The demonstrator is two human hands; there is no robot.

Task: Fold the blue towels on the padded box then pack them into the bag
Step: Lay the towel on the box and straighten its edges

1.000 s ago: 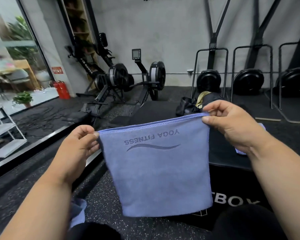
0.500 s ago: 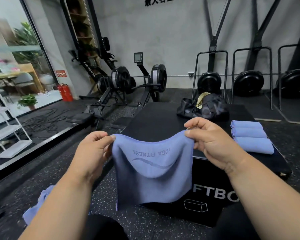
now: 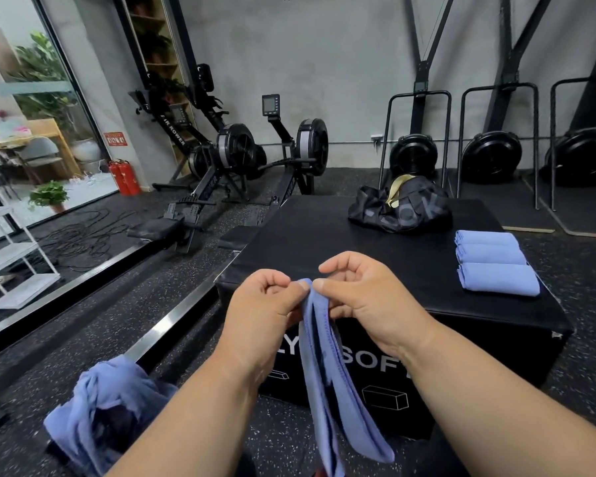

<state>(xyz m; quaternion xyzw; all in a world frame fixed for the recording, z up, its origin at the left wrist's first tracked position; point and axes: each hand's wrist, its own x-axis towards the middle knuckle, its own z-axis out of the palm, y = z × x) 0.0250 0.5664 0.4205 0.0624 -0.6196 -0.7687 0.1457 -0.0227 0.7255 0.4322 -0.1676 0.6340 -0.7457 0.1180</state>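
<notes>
**Kid:** What are the hands doing?

**Helper:** The left hand [image 3: 265, 304] and the right hand [image 3: 362, 290] are side by side, and each one pinches a top corner of a blue towel [image 3: 327, 366] with its thumb and fingers. The towel hangs down in front of the padded box [image 3: 324, 242], doubled over.

**Kid:** How do you fold it well?

**Helper:** I'd line the two corners up – edge on edge – then lay it flat on the box top and smooth it (no lumps!).

**Kid:** Then where does it go?

**Helper:** Beside the folded towels [image 3: 492, 263] on the box's right side. The bag [image 3: 399, 208] sits at the back. A heap of loose towels [image 3: 104, 407] waits on the floor.
</notes>
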